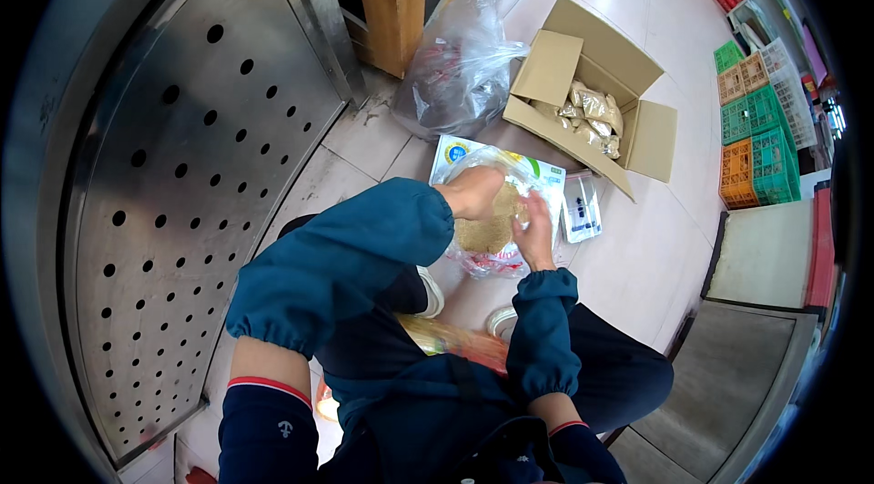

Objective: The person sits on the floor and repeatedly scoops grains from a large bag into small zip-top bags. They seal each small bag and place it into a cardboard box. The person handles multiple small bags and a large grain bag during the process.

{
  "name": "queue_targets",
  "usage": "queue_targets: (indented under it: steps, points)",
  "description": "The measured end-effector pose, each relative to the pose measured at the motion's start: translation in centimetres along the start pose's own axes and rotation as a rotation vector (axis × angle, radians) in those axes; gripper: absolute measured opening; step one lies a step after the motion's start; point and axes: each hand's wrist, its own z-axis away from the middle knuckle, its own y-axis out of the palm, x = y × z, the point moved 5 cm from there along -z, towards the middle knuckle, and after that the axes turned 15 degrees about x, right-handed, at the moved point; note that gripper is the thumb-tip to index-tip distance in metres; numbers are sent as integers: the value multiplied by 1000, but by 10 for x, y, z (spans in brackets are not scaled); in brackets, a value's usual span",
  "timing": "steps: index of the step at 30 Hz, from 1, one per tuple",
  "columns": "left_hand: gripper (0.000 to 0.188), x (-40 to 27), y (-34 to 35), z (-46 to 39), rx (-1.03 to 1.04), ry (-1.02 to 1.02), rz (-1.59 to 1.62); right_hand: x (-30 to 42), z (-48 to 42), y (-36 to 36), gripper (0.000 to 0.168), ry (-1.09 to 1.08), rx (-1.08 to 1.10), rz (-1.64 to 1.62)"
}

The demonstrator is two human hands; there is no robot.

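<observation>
A clear plastic bag (483,267) sits on the floor between my feet, its mouth spread wide. Tan granular material (481,233) fills the middle of it. My left hand (474,192) is over the far side of the opening, fingers curled and pointing down; what they grip is hidden. At the right rim is my right hand (536,228), slightly blurred, with thumb and fingers apart next to the granules. Under the far part of the bag lies a white printed carton (554,177). A small clear plastic packet with dark items (582,207) rests to its right.
An open cardboard box (597,26) holds several small filled packets (594,112). Beside it stands a large clear plastic bag (454,81). A perforated metal panel (198,170) borders the left; stacked plastic crates (754,112) line the right. A yellow-red wrapped bundle (454,340) lies beneath me.
</observation>
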Motion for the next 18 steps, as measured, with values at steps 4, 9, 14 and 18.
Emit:
queue_targets:
  steps: [4,9,14,18]
  points:
    - [46,4,2,0,-23,42,13,-33,15,-22,52,364,-259,221]
    - [45,-8,0,-3,-13,36,18,-141,32,12,48,499,-135,-65]
    - [47,6,3,-1,9,-21,15,-71,11,-6,31,318,-152,-186]
    - [47,1,4,0,22,-36,36,-28,9,-23,28,206,-229,-114]
